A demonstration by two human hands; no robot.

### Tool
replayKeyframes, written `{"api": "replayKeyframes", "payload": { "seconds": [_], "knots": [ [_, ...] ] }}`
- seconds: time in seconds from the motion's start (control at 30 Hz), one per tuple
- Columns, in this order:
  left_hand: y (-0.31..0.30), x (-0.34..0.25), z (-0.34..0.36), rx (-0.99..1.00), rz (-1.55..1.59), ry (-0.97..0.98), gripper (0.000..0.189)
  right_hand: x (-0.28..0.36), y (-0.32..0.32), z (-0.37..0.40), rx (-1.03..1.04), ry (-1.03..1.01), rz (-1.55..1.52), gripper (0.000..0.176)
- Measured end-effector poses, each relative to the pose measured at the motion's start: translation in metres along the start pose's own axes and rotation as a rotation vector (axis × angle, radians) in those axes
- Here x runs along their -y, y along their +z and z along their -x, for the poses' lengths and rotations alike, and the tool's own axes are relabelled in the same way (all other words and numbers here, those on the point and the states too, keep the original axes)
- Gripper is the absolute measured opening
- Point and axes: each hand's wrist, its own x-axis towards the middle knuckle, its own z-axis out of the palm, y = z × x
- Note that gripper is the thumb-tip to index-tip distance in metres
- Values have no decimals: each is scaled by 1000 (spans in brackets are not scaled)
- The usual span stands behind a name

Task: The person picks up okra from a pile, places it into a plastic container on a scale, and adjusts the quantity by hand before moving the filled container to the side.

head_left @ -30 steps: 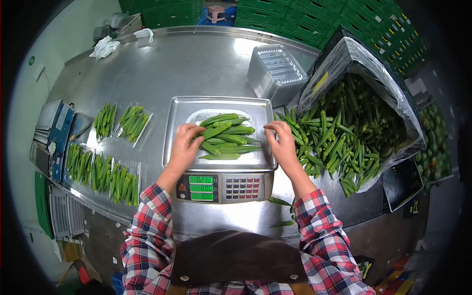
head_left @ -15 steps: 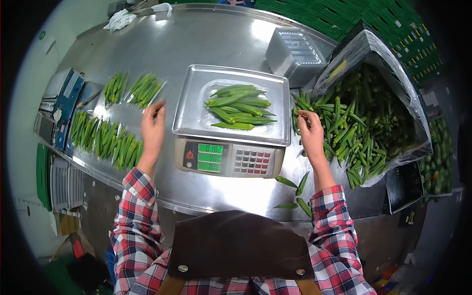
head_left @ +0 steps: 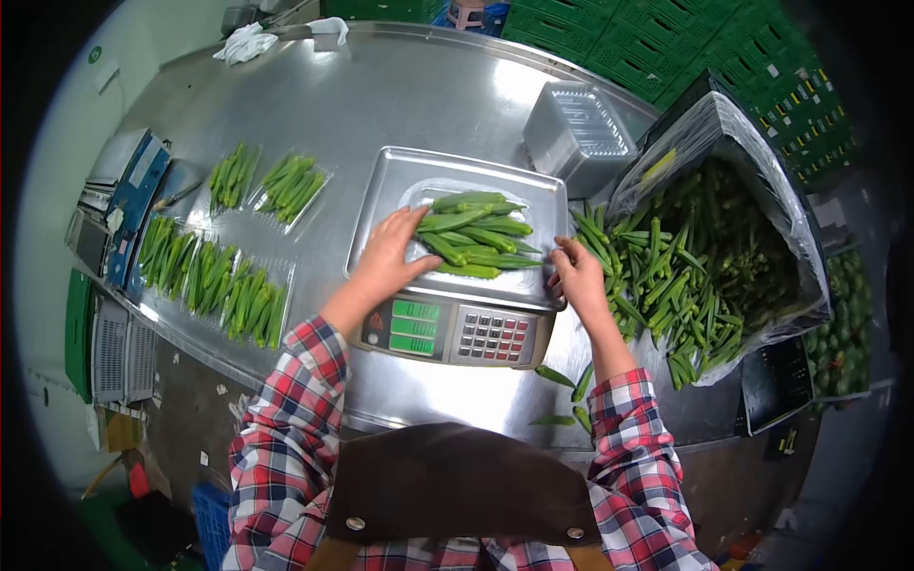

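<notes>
My left hand (head_left: 386,262) is spread at the left end of a clear plastic tray (head_left: 514,279) of okra, thumb and fingers apart and its fingertips at the okra ends. The loose pile of okra pods (head_left: 476,228) fills the tray, which sits on the metal pan (head_left: 400,169) of a digital scale (head_left: 452,328). At the pan's right edge is my right hand (head_left: 576,276), fingers bent and apart, close to the pod tips. Its palm side is partly hidden.
A large heap of okra (head_left: 666,271) spills from a plastic-lined box (head_left: 814,224) at right. Several packed okra trays (head_left: 214,276) lie at left. Stacked clear trays (head_left: 581,133) stand behind the scale. Loose pods (head_left: 554,376) lie on the steel table (head_left: 419,86) near its front edge.
Both hands have moved inward to the scale: my left to the tray's left end, my right from the okra heap to the pan's right edge. The view has shifted slightly.
</notes>
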Motion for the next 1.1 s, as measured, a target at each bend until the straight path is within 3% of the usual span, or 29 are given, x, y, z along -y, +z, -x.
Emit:
{"api": "replayKeyframes", "payload": {
  "seconds": [0.03, 0.1, 0.2, 0.3, 0.33, 0.43, 0.57, 0.7, 0.83, 0.97, 1.03, 1.1],
  "knots": [
    [6, -5, -2, -114, -60, 61, 64, 2, 2, 0, 17, 30, 7, 35],
    [10, -21, -5, -91, -53, -116, 62, -1, 7, -2, 42, 6, 31, 34],
    [9, -41, -3, -76, -99, -114, 60, -1, 12, -5, 62, 6, 57, 31],
    [5, -24, 3, -276, -50, -113, 60, 0, 8, -12, -38, 12, 25, 26],
    [1, -20, 5, -230, 9, -221, 61, 6, 3, -12, 7, 83, 28, 25],
    [-4, -16, 11, -170, -3, -137, 61, 12, 3, -7, -6, -36, 128, 27],
    [-4, -18, 11, -109, -28, 21, 61, 23, 2, 21, 21, -541, 635, 35],
    [5, -5, 4, -117, 82, -1, 51, 18, -4, 17, 86, -585, 432, 21],
    [-1, -7, -2, -39, 186, -22, 44, 20, 1, 1, 163, -466, 293, 17],
    [-1, -19, 1, -83, 161, 49, 40, 37, 17, -1, 173, -521, 400, 17],
    [-6, -25, 3, -218, 123, 72, 39, 35, 14, 0, 22, -469, 310, 17],
    [-10, -10, 8, -264, 146, -49, 39, 25, 4, -5, -153, -340, 257, 18]
  ]
}}
